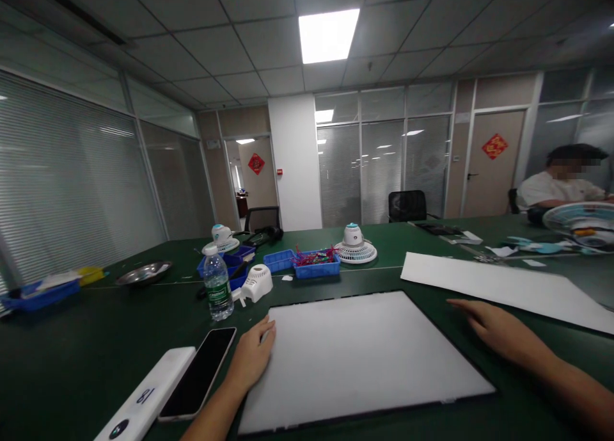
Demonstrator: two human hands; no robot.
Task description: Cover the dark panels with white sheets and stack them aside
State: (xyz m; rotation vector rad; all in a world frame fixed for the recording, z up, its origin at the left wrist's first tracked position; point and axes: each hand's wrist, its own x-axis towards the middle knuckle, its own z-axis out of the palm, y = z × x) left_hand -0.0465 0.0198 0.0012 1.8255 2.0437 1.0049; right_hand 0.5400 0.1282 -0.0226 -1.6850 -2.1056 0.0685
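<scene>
A flat white panel (364,358) with a thin black frame lies on the green table in front of me. My left hand (254,351) rests at the panel's left edge, its fingers laid along the rim and not wrapped round it. To the right of the panel, my right hand (494,329) is held out with its fingers stretched toward the left, holding nothing. It is nearest to a loose white sheet (503,287), which lies just beyond it. Whether the right fingertips touch the table I cannot tell.
Left of my left hand lie a phone (201,370) and a long white device (146,396). Behind them stand a water bottle (218,287) and a white plastic housing (258,282). A blue tray (316,271) holds wires. Fan parts (355,246) stand farther back. A person (561,182) sits at right.
</scene>
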